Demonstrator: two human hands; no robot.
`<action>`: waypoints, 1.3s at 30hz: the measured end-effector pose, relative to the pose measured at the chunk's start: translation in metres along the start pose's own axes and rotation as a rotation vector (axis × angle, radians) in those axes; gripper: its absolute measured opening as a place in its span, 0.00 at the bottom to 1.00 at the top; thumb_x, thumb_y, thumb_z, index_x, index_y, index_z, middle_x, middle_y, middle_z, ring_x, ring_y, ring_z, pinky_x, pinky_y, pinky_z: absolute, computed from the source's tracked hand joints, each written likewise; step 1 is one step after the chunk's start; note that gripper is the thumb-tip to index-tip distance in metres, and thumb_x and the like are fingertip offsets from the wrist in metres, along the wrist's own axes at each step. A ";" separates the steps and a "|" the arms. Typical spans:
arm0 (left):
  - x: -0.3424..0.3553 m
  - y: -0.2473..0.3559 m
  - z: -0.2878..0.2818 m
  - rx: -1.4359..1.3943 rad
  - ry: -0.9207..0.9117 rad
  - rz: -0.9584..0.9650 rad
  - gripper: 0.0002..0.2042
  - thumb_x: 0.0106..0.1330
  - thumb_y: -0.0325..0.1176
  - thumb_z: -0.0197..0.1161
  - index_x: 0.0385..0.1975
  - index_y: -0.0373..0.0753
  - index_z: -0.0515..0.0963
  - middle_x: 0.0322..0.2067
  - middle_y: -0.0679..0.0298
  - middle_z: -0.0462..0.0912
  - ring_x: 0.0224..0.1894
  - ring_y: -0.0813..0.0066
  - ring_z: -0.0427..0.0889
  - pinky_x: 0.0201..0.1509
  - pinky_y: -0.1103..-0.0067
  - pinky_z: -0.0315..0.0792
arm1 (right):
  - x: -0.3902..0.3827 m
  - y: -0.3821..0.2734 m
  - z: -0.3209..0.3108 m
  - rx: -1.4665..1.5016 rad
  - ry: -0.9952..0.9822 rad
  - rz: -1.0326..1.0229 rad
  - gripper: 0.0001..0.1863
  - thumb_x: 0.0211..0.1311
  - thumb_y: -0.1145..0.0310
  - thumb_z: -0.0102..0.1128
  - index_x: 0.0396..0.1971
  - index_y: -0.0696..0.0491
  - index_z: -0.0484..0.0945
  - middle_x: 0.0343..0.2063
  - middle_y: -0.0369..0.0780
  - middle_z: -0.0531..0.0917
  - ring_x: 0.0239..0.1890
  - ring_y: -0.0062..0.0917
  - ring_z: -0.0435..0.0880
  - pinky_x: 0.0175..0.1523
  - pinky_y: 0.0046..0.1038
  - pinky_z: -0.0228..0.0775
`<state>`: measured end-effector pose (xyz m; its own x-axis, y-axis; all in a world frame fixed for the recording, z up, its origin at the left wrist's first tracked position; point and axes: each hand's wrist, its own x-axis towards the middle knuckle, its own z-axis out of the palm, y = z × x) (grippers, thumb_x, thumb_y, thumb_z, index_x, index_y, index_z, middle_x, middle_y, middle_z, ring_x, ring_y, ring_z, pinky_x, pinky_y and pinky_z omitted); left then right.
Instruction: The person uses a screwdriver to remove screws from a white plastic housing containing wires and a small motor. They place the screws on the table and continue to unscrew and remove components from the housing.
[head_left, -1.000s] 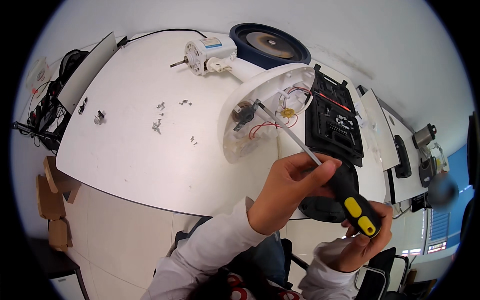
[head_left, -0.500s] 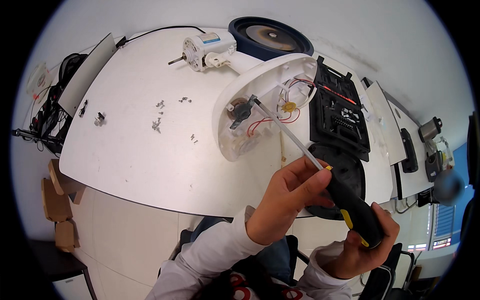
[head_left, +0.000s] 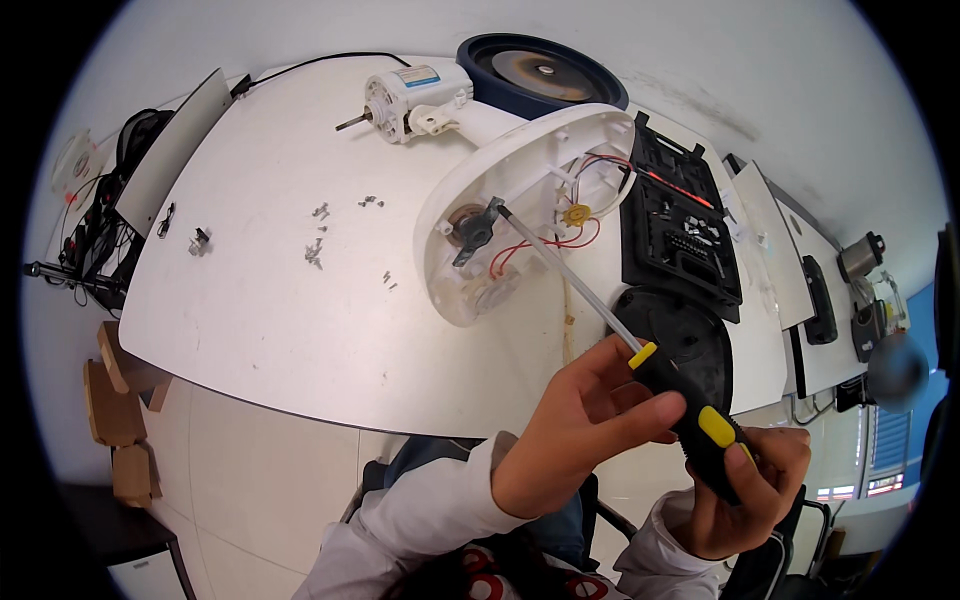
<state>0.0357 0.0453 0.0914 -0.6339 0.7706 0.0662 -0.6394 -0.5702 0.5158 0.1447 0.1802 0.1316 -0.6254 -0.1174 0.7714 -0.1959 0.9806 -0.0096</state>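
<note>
My left hand [head_left: 590,420] is closed round the front of a black and yellow screwdriver [head_left: 690,415], thumb along the handle. Fingers of my right hand [head_left: 750,490] grip the handle's rear end. The long metal shaft runs up and left, its tip at the end of a dark metal bracket [head_left: 477,236] inside a white hollow shell [head_left: 455,185]. Whether a screw sits under the tip is too small to tell. Also inside the shell are red wires and a small yellow disc [head_left: 576,215]. A white motor [head_left: 405,98] is joined to the shell by a white neck.
Small screws [head_left: 315,250] lie in loose groups left of the shell. On the right are an open black tool case [head_left: 680,240] and a black oval cover [head_left: 690,335]. A dark round base [head_left: 540,75] stands behind. The white table's [head_left: 300,350] curved edge is near me.
The screwdriver handle has turned about its length, bringing a yellow patch upward. My right fingers have shifted round the rear end. The shell has tipped slightly left.
</note>
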 end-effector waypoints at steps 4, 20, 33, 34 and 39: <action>0.003 0.000 -0.001 -0.004 0.013 -0.001 0.21 0.58 0.40 0.68 0.45 0.36 0.70 0.40 0.65 0.76 0.43 0.77 0.76 0.50 0.78 0.71 | 0.006 0.001 -0.001 0.063 -0.015 0.042 0.24 0.42 0.57 0.73 0.40 0.50 0.79 0.32 0.40 0.77 0.28 0.29 0.74 0.29 0.27 0.64; 0.003 -0.009 -0.007 -0.065 0.002 0.066 0.23 0.62 0.34 0.64 0.55 0.33 0.67 0.48 0.58 0.76 0.49 0.72 0.77 0.54 0.71 0.73 | -0.002 -0.005 0.008 0.030 -0.009 0.207 0.23 0.41 0.74 0.69 0.43 0.43 0.79 0.36 0.45 0.75 0.38 0.35 0.74 0.38 0.31 0.67; 0.004 -0.005 -0.013 0.060 -0.014 0.003 0.22 0.63 0.36 0.63 0.53 0.31 0.68 0.44 0.59 0.79 0.47 0.72 0.78 0.54 0.73 0.72 | -0.010 -0.003 0.011 0.230 -0.045 0.507 0.36 0.55 0.37 0.55 0.42 0.61 0.76 0.22 0.41 0.78 0.20 0.26 0.77 0.24 0.24 0.64; 0.005 -0.004 -0.012 0.056 -0.029 -0.007 0.23 0.63 0.35 0.62 0.55 0.31 0.67 0.46 0.57 0.78 0.49 0.71 0.78 0.55 0.73 0.72 | -0.008 -0.004 0.013 0.175 -0.008 0.450 0.35 0.56 0.38 0.55 0.42 0.61 0.76 0.22 0.41 0.77 0.20 0.27 0.77 0.23 0.24 0.64; 0.005 -0.001 -0.004 -0.043 -0.080 0.019 0.28 0.65 0.35 0.60 0.61 0.31 0.60 0.53 0.52 0.73 0.54 0.69 0.74 0.55 0.73 0.70 | -0.002 0.000 0.006 0.091 -0.028 0.205 0.22 0.47 0.65 0.69 0.44 0.53 0.77 0.33 0.45 0.77 0.30 0.31 0.77 0.31 0.24 0.67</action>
<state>0.0313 0.0482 0.0880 -0.6101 0.7790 0.1444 -0.6469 -0.5950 0.4769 0.1412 0.1797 0.1259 -0.6796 0.0776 0.7294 -0.1288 0.9663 -0.2228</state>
